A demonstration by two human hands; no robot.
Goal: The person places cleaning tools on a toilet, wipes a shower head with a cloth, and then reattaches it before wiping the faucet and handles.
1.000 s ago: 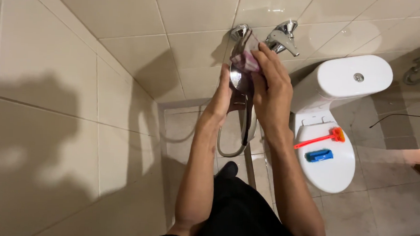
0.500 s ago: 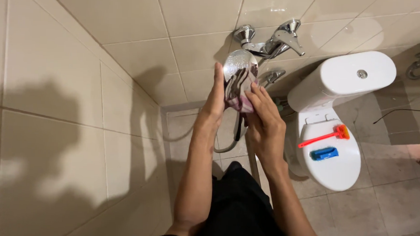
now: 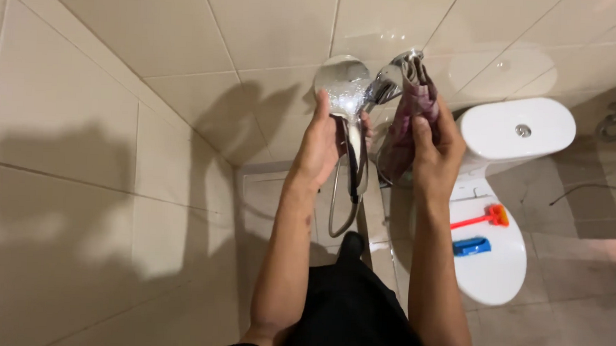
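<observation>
Left hand gripping round chrome hand shower head by handle, raised before tiled wall. Right hand clutching pink-grey striped cloth, pressing against chrome wall tap. Shower head gleaming, seemingly wiped; tap wiping underway.

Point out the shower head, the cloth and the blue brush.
shower head (image 3: 343, 81), head view, on its round chrome face.
cloth (image 3: 415, 105), head view, on the bunched folds above the right hand.
blue brush (image 3: 471, 246), head view, on its back.

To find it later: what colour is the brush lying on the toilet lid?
Orange-red brush, in the head view.
</observation>
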